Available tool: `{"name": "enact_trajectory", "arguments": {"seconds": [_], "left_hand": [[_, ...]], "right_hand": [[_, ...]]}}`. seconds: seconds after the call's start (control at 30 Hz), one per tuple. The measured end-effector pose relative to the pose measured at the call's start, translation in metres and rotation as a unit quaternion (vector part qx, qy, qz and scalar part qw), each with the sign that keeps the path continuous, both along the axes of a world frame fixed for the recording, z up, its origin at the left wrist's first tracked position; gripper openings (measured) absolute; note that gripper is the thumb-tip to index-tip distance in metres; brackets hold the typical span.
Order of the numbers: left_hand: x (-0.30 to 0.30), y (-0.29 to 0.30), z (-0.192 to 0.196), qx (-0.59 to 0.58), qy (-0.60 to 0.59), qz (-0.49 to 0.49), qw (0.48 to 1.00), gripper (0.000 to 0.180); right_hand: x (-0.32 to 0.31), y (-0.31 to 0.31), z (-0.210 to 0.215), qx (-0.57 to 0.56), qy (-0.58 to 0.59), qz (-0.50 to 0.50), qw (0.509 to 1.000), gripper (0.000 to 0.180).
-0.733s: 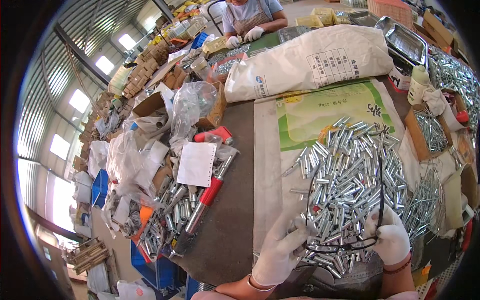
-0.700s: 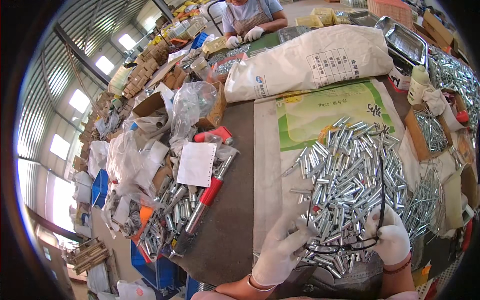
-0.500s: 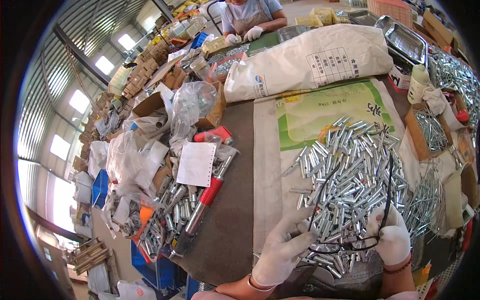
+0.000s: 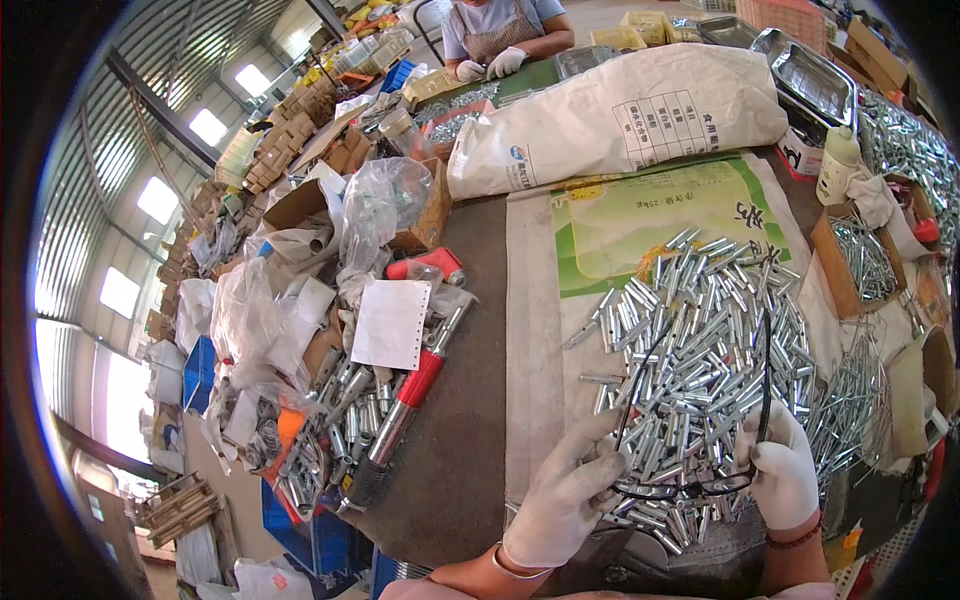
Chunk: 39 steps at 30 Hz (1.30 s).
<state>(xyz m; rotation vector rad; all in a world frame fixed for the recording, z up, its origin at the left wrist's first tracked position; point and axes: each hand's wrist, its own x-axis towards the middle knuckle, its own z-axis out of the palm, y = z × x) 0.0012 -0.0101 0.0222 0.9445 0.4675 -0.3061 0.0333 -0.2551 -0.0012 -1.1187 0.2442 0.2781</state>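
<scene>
A pair of black-framed glasses (image 4: 655,491) is held level above the heap, its temple arms pointing away from me. My left hand (image 4: 565,490), in a white glove, pinches the frame at its left corner. On the other side my gloved right hand (image 4: 783,465) grips the right temple arm near its hinge. Under and beyond the glasses spreads a pile of short silvery metal tubes (image 4: 690,350), lying on a flattened white and green woven sack (image 4: 620,245). Part of the pile is hidden by my hands.
Left lie plastic bags (image 4: 255,320), metal sockets and a red-handled tool (image 4: 420,375) beside a paper sheet (image 4: 392,325). A full white sack (image 4: 620,125) lies across the back. To the right are thin rods (image 4: 850,400) and a box of fasteners (image 4: 855,260). A co-worker (image 4: 505,40) sits opposite.
The right temple arm of the glasses has shifted slightly left, and my right hand has moved a little with it. Both hands keep their hold.
</scene>
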Motion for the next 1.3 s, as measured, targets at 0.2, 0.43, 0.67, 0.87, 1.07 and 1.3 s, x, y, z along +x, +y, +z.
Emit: {"name": "enact_trajectory", "arguments": {"seconds": [0.2,0.43,0.67,0.87,1.07,1.3], "left_hand": [[-0.004,0.002,-0.009,-0.028,-0.012,-0.007,1.000,0.057],[0.001,0.005,0.001,-0.030,-0.010,-0.063,0.998,0.060],[-0.001,0.008,-0.010,-0.073,-0.015,-0.065,0.995,0.065],[0.000,0.008,-0.003,-0.077,-0.013,-0.080,0.994,0.078],[-0.003,0.005,-0.005,-0.083,-0.008,-0.063,0.995,0.078],[-0.002,0.008,-0.004,-0.092,-0.013,-0.070,0.993,0.072]], "right_hand": [[-0.003,-0.005,-0.001,0.085,0.038,0.016,0.996,0.030],[-0.003,-0.011,0.003,0.134,0.065,0.082,0.985,0.034],[-0.003,-0.001,-0.008,0.070,0.030,0.028,0.997,0.035],[-0.003,-0.002,-0.009,0.076,0.032,0.029,0.996,0.036],[-0.002,-0.004,-0.006,0.069,0.037,0.047,0.996,0.037],[-0.002,-0.005,-0.003,0.057,0.053,0.060,0.995,0.038]]}}
